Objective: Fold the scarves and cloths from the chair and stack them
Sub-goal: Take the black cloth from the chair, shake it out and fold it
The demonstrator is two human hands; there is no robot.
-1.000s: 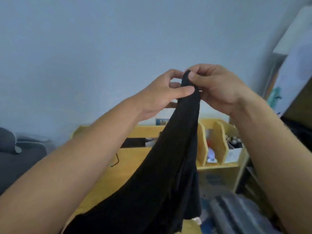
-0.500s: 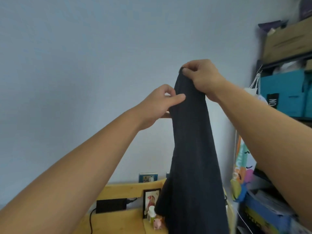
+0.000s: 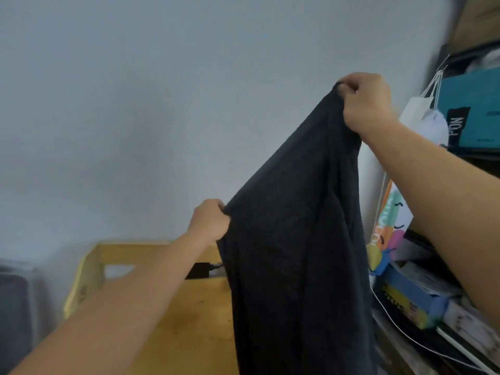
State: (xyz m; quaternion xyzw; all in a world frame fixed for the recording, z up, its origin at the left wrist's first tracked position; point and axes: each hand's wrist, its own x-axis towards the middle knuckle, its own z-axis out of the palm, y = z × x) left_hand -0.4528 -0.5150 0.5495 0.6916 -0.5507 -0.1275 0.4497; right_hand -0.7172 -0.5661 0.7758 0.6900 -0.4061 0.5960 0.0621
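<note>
Hanging from both hands (image 3: 364,104) (image 3: 209,221), dark cloth (image 3: 295,239).

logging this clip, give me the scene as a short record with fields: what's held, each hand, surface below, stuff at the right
held item: dark cloth, hanging down over the desk
right hand: raised high, grips the cloth's top end
left hand: lower, pinches the cloth's left edge
surface below: wooden desk with a raised back rail
right side: shelves with a teal box, a white paper bag and a colourful bag
fold state: not yet folded
</note>
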